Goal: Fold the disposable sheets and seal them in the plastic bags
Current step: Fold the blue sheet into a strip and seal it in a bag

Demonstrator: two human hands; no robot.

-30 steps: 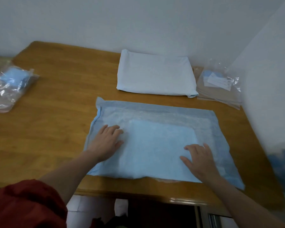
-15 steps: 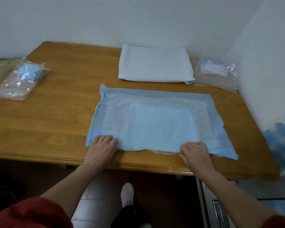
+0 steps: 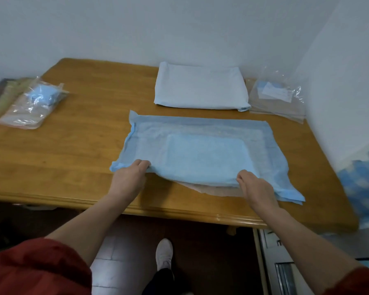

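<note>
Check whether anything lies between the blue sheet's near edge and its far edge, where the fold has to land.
Nothing visible does. The left hand and right hand pinch the blue sheet at its near edge, and its top surface is bare. The white folded stack lies beyond the far edge, apart from it.

Left hand (image 3: pixel 129 177), right hand (image 3: pixel 256 188) on sheet (image 3: pixel 200 152)

The wooden table (image 3: pixel 73 158) holds a blue sheet (image 3: pixel 200 150), white stack (image 3: pixel 200 88), left bag (image 3: pixel 30 105), right bag (image 3: pixel 277 101).
</note>
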